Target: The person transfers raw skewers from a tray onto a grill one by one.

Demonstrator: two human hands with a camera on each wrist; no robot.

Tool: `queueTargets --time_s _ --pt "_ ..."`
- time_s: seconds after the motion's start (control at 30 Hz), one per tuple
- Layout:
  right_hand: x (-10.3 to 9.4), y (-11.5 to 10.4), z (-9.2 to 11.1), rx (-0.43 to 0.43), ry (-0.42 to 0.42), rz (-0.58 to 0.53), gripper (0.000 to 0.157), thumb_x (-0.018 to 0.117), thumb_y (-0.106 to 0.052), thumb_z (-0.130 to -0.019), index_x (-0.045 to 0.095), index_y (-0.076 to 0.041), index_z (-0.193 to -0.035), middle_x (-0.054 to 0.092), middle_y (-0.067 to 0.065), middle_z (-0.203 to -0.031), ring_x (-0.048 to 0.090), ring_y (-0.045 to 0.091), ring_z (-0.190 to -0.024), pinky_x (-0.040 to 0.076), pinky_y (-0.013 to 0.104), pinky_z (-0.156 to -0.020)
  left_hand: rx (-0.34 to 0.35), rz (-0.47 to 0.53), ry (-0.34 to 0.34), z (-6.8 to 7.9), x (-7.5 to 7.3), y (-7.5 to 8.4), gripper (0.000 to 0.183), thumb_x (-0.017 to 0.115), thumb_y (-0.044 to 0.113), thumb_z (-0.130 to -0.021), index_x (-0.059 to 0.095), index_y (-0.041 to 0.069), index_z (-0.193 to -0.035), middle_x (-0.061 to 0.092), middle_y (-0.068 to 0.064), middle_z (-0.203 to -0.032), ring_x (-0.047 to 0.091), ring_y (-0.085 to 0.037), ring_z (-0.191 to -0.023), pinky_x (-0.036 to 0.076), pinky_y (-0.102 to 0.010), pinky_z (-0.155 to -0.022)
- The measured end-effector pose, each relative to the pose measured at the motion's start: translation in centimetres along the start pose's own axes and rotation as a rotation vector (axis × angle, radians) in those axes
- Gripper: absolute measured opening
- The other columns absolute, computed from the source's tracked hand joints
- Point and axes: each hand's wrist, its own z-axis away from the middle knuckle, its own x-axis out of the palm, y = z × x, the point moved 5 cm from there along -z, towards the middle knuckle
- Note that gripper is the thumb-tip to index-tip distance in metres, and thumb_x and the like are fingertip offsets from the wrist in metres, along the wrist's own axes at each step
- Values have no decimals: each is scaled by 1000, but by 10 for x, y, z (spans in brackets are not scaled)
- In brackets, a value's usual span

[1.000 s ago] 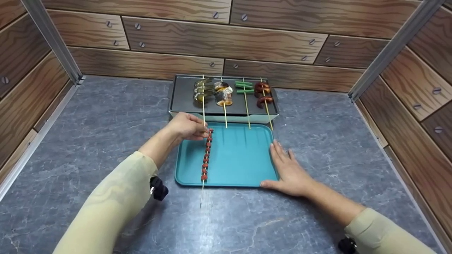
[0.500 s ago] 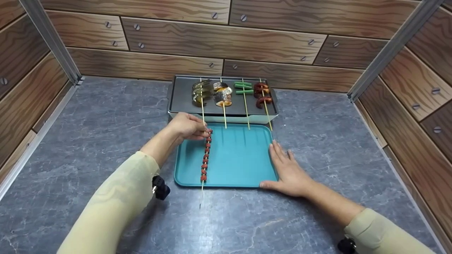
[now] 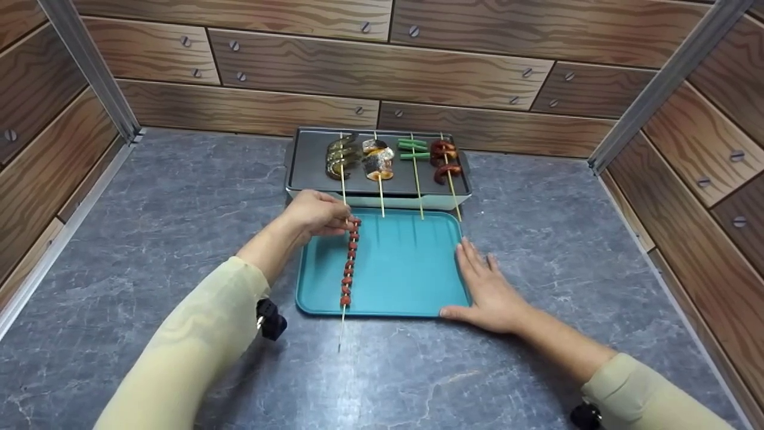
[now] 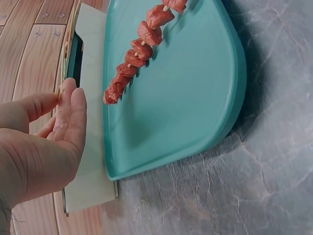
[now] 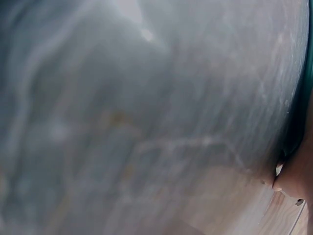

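My left hand (image 3: 318,214) pinches the lower end of the shrimp skewer's stick between thumb and fingertips, just in front of the grill. The shrimp skewer (image 3: 342,158) lies over the left part of the dark grill plate (image 3: 307,170). In the left wrist view, my thumb and index fingertip meet on the thin stick. My right hand (image 3: 488,291) rests with extended fingers along the right edge of the teal tray (image 3: 406,269). A skewer of red meat pieces (image 3: 348,263) lies on the tray's left side, its stick poking past the front rim, close by my left fingertips.
Beside the shrimp on the grill are a fish skewer (image 3: 378,160), a green vegetable skewer (image 3: 413,149) and a reddish-brown tentacle-like skewer (image 3: 445,161), their sticks reaching over the tray's back edge. Wood-patterned panels (image 3: 376,65) enclose the grey marbled table (image 3: 197,197).
The shrimp skewer has settled slightly lower and toward me on the grill, its far tip lower in view. My left hand barely shifts; my right hand stays at the tray.
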Motion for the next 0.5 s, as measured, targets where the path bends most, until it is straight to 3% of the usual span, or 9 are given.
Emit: queueTargets --time_s 0.23,0.5 --pt "1 1 0 3 -3 -4 132 66 -79 -88 3 6 -167 -6 24 -175 0 38 -162 0 65 -127 -1 -20 3 10 -5 -3 41 67 13 -105 62 -12 -137 71 -29 -128 78 -26 -100 62 -39 -94" --pt "-1 0 0 -5 0 0 132 65 -79 -88 3 6 -167 -6 25 -175 0 38 -162 0 65 -127 0 -55 -17 41 -23 -16 47 67 17 -106 57 -12 -141 68 -31 -132 74 -33 -114 61 -38 -95"
